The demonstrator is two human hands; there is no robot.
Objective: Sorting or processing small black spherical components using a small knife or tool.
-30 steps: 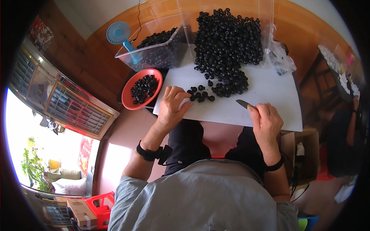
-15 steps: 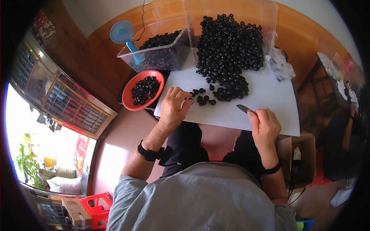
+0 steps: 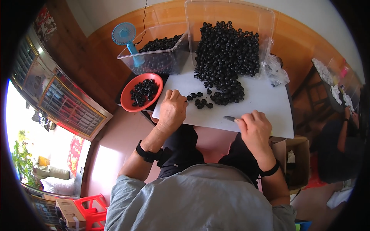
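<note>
My right hand (image 3: 255, 129) is closed around a small knife, whose grey blade (image 3: 230, 118) points left above the white tabletop (image 3: 266, 115). At the table's left front, my left hand (image 3: 173, 108) has its fingers curled in and pressed together. A dark bit shows at its fingertips, but what they hold is mostly hidden. Just right of that hand lie several small round black plastic-looking parts (image 3: 201, 104). Behind them a large heap of the same black parts (image 3: 227, 57) spills out of a clear plastic bin (image 3: 231, 8) tipped on its side.
An orange-red bowl (image 3: 127, 104) with black parts stands left of my left hand. Behind it, a clear bin (image 3: 154, 67) holds more parts, with a blue fan (image 3: 133, 50) at its edge. A plastic bag (image 3: 276, 71) and a cardboard box (image 3: 283, 154) are to the right. Another person (image 3: 341, 142) sits far right.
My right hand and the knife have shifted slightly left and lower, nearer the table's front edge. The left hand's fingers have curled in more closely. The whole view has shifted a little.
</note>
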